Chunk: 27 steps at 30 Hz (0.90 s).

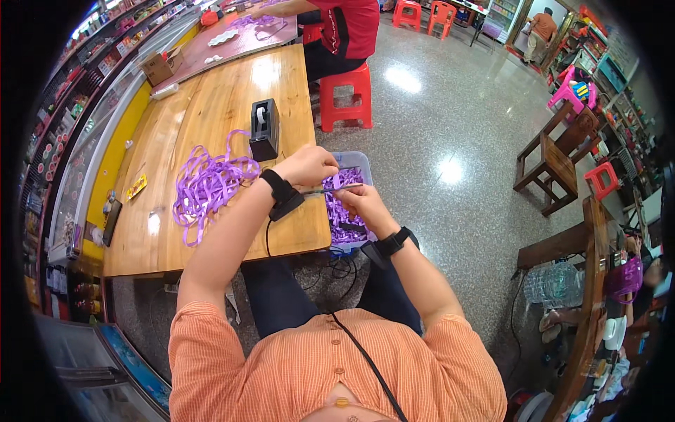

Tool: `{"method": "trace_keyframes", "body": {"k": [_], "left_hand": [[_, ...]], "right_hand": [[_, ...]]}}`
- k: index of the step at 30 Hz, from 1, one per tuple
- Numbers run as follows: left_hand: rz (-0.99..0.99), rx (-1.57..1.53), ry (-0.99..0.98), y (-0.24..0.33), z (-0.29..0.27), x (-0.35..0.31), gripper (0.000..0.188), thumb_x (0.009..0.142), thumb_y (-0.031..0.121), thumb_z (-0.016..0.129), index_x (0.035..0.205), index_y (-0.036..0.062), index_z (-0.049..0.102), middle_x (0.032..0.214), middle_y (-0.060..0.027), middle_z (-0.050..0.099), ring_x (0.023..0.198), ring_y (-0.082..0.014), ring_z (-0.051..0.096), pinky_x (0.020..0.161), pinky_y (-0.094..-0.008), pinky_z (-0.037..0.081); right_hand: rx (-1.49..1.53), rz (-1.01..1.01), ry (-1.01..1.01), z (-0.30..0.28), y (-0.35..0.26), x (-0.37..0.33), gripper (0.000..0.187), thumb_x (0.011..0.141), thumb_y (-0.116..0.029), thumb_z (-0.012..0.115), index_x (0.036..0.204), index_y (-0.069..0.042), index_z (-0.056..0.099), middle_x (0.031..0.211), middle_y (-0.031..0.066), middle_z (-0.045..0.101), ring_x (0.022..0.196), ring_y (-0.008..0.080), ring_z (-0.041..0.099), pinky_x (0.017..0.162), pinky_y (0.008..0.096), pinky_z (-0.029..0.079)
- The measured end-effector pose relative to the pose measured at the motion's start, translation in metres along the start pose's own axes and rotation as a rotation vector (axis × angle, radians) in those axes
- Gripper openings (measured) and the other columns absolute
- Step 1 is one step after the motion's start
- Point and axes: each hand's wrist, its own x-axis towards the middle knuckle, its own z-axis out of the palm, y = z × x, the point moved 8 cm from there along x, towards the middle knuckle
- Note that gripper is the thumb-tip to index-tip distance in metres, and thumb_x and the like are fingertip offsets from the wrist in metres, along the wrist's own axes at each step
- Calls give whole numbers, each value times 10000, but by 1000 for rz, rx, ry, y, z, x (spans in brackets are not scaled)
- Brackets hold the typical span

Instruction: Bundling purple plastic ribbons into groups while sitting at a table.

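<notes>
My left hand [309, 166] is closed at the table's right edge, its fingers pinching a short length of purple ribbon [336, 181]. Just below it, the closed right hand [358, 202] pinches the ribbon's lower part, though the fingers partly hide the grip. A thin dark rod-like tool [316, 190] runs across between both hands; how it is fixed or held is hidden. Under the hands stands a clear plastic bin [357, 157] full of short purple ribbon pieces [342, 217]. A loose heap of long purple ribbon [211, 183] lies left of my left forearm.
A black tape dispenser [264, 130] sits on the wooden table [211, 105] beyond my left hand. Cables [342, 267] hang below the table edge. A person in red [351, 28] sits on a red stool [346, 98] at the far table. A wooden chair [559, 158] stands right.
</notes>
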Motion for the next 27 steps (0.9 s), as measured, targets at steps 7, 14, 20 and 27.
{"method": "trace_keyframes", "body": {"k": [7, 14, 20, 27], "left_hand": [[-237, -352, 260, -8, 4, -38, 305, 920, 277, 614, 845, -11, 682, 696, -129, 674, 602, -265, 655, 543, -384, 513], [-434, -867, -144, -21, 56, -45, 384, 999, 284, 513, 768, -7, 610, 565, -65, 586, 394, -139, 536, 337, -282, 412], [-423, -1034, -114, -14, 60, -44, 332, 1000, 271, 515, 879, -22, 612, 687, -87, 644, 459, -149, 597, 363, -258, 459], [-299, -1092, -185, 4, 53, -55, 283, 1006, 242, 510, 878, 6, 598, 707, -76, 648, 469, -127, 603, 385, -233, 483]], "right_hand": [[56, 34, 46, 16, -3, -17, 190, 912, -227, 706, 892, -39, 689, 678, -7, 594, 499, 65, 491, 458, 229, 402], [50, -40, 99, 15, -13, -21, 172, 911, -212, 700, 866, -46, 684, 669, -18, 582, 503, 63, 496, 451, 217, 397], [-2, -25, 109, 9, -19, -25, 186, 916, -213, 693, 856, -37, 685, 674, -18, 587, 517, 57, 505, 453, 218, 409], [200, -203, -193, 79, -152, -102, 213, 982, -145, 595, 1144, -7, 590, 794, 105, 659, 639, 175, 613, 554, 270, 485]]}}
